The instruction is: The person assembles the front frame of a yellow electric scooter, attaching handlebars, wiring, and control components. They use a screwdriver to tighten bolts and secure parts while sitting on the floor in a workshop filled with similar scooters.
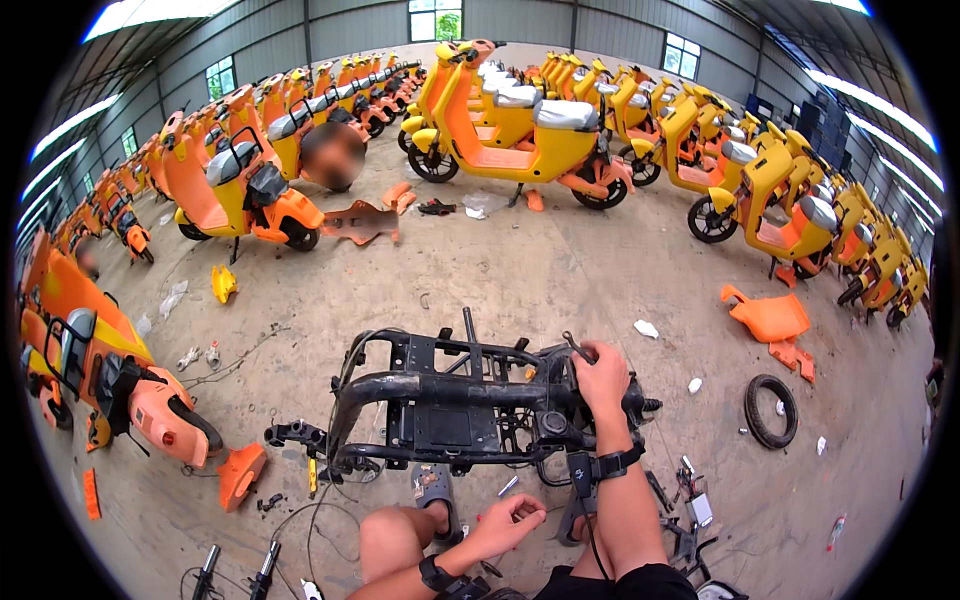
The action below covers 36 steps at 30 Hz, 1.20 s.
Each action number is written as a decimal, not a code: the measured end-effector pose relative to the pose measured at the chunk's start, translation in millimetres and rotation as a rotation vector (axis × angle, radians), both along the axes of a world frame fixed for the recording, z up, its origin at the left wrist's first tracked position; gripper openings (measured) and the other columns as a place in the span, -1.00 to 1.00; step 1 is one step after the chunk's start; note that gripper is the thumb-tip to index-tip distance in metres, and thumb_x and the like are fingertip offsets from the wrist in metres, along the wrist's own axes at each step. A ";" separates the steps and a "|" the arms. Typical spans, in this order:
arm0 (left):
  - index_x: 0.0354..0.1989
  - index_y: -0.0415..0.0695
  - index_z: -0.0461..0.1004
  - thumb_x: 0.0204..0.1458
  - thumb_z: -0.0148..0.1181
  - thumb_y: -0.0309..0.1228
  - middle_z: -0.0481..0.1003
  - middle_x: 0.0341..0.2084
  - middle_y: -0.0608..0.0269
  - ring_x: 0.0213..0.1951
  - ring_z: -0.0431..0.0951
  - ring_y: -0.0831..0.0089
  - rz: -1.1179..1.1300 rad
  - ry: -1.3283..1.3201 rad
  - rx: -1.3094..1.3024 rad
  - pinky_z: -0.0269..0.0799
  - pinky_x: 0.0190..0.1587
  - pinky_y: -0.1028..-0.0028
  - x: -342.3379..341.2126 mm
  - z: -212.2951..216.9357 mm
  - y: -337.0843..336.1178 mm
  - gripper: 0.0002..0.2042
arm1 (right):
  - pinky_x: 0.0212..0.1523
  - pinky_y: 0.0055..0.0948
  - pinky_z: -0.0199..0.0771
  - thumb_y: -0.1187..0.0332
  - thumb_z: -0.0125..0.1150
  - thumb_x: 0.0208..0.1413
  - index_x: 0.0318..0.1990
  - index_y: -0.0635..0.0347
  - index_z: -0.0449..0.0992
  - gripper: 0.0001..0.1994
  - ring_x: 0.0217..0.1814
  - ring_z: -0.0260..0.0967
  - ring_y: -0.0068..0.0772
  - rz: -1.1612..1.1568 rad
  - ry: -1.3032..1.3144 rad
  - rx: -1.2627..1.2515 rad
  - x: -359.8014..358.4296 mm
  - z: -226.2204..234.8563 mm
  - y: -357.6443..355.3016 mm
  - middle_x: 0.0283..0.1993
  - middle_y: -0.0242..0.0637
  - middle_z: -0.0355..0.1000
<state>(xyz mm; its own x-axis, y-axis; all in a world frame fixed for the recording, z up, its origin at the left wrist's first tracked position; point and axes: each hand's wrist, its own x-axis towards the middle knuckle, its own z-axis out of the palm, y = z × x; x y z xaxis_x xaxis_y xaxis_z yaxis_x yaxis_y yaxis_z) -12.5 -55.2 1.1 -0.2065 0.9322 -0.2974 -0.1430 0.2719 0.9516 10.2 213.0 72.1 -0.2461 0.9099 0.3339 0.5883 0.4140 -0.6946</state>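
A stripped black scooter frame [440, 388] lies across the floor in front of me. My right hand [602, 378] is closed at its right end, around a dark wrench-like bar [576, 346] whose rounded end sticks out past the fingers. The exact kind of tool is hard to make out. Near my knees, my left hand [508, 527] hangs with loosely bent fingers, apart from the frame, and nothing shows in it. A short silver tube [508, 486] lies on the floor just beyond that hand. Below the frame's left end is a yellow-handled tool [312, 476].
Rows of yellow and orange scooters [530, 130] stand around. An orange scooter [165, 410] is close on the left. At right lie an orange body panel [768, 314], a loose tyre [771, 441] and a silver box with wires [700, 510]. Fork tubes [264, 572] and cables are at lower left.
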 end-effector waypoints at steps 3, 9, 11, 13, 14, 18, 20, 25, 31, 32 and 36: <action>-0.14 -0.20 0.49 0.14 0.19 -0.34 0.54 -0.38 0.35 -0.33 0.47 0.67 -0.014 0.041 0.013 0.39 -0.27 0.61 1.0 1.6 3.9 -0.79 | -0.18 -0.26 0.44 0.42 0.33 -0.11 -0.18 0.06 0.61 -0.74 -0.19 0.50 -0.17 0.023 0.064 -0.011 3.6 -5.8 7.8 -0.30 -0.25 0.55; -0.16 -0.21 0.49 0.14 0.17 -0.28 0.49 -0.44 0.39 -0.47 0.42 0.67 0.040 0.090 0.150 0.38 -0.47 0.61 2.5 -10.6 3.3 -0.75 | -0.16 -0.29 0.45 0.40 0.36 -0.12 -0.17 0.09 0.61 -0.72 -0.18 0.51 -0.18 -0.005 -0.001 -0.021 1.9 2.2 -0.9 -0.28 -0.25 0.56; -0.17 -0.22 0.50 0.14 0.17 -0.29 0.50 -0.43 0.38 -0.44 0.44 0.67 0.057 0.093 0.170 0.39 -0.39 0.60 1.1 -13.8 0.4 -0.75 | -0.15 -0.31 0.45 0.33 0.38 -0.13 -0.18 0.09 0.62 -0.72 -0.17 0.52 -0.19 -0.045 -0.036 -0.050 -3.3 0.8 -3.9 -0.26 -0.24 0.57; -0.19 -0.23 0.50 0.14 0.17 -0.29 0.51 -0.42 0.37 -0.41 0.45 0.67 0.040 0.074 0.149 0.38 -0.33 0.60 0.0 -6.1 2.0 -0.76 | -0.15 -0.31 0.46 0.28 0.38 -0.13 -0.20 0.09 0.63 -0.72 -0.17 0.52 -0.18 -0.023 -0.011 -0.027 -0.6 -6.9 3.0 -0.25 -0.23 0.57; -0.19 -0.23 0.50 0.14 0.17 -0.29 0.51 -0.42 0.37 -0.42 0.44 0.67 0.049 0.061 0.157 0.38 -0.34 0.60 -0.9 -5.1 1.6 -0.76 | -0.14 -0.31 0.46 0.26 0.39 -0.13 -0.20 0.09 0.63 -0.72 -0.17 0.52 -0.18 -0.011 0.001 -0.017 -0.9 -10.7 5.0 -0.25 -0.23 0.57; -0.17 -0.20 0.50 0.14 0.18 -0.32 0.53 -0.38 0.34 -0.37 0.45 0.66 0.017 0.017 0.109 0.37 -0.30 0.61 -1.8 -3.6 3.4 -0.79 | -0.15 -0.27 0.47 0.21 0.36 -0.10 -0.23 0.06 0.64 -0.74 -0.16 0.52 -0.18 0.058 0.059 0.067 5.7 -15.9 11.7 -0.26 -0.23 0.57; -0.15 -0.19 0.50 0.14 0.18 -0.33 0.54 -0.35 0.33 -0.33 0.47 0.66 0.003 0.015 0.033 0.37 -0.27 0.62 -4.0 0.8 -0.1 -0.79 | -0.16 -0.23 0.47 0.23 0.34 -0.09 -0.24 0.03 0.63 -0.77 -0.15 0.51 -0.17 0.000 -0.005 0.087 0.7 -11.4 4.1 -0.26 -0.26 0.56; -0.15 -0.20 0.48 0.13 0.19 -0.35 0.50 -0.41 0.35 -0.39 0.47 0.65 0.026 -0.013 0.058 0.43 -0.44 0.58 -1.2 -0.8 0.9 -0.79 | -0.16 -0.23 0.48 0.27 0.35 -0.10 -0.21 0.02 0.62 -0.76 -0.16 0.49 -0.12 -0.001 -0.033 0.078 0.2 -14.8 5.6 -0.25 -0.25 0.54; -0.18 -0.23 0.48 0.12 0.20 -0.40 0.51 -0.39 0.33 -0.35 0.47 0.63 0.013 -0.059 0.085 0.50 -0.37 0.56 3.1 4.7 2.9 -0.82 | -0.14 -0.25 0.48 0.29 0.32 -0.12 -0.18 0.04 0.60 -0.72 -0.12 0.49 -0.13 0.090 0.055 0.052 9.5 -17.8 14.4 -0.21 -0.25 0.54; -0.18 -0.24 0.47 0.13 0.19 -0.41 0.53 -0.38 0.31 -0.34 0.49 0.62 0.015 -0.062 0.080 0.47 -0.32 0.57 3.7 8.3 4.5 -0.83 | -0.13 -0.25 0.48 0.29 0.31 -0.12 -0.18 0.03 0.60 -0.72 -0.12 0.49 -0.13 0.080 0.068 0.066 9.3 -20.0 15.3 -0.20 -0.25 0.53; -0.20 -0.26 0.46 0.13 0.16 -0.50 0.56 -0.35 0.23 -0.32 0.52 0.56 0.030 -0.027 0.104 0.45 -0.23 0.56 0.8 -4.6 -0.7 -0.88 | -0.15 -0.22 0.48 0.22 0.31 -0.08 -0.19 0.02 0.60 -0.74 -0.13 0.49 -0.14 -0.051 -0.065 0.012 -3.0 -10.9 1.7 -0.21 -0.26 0.53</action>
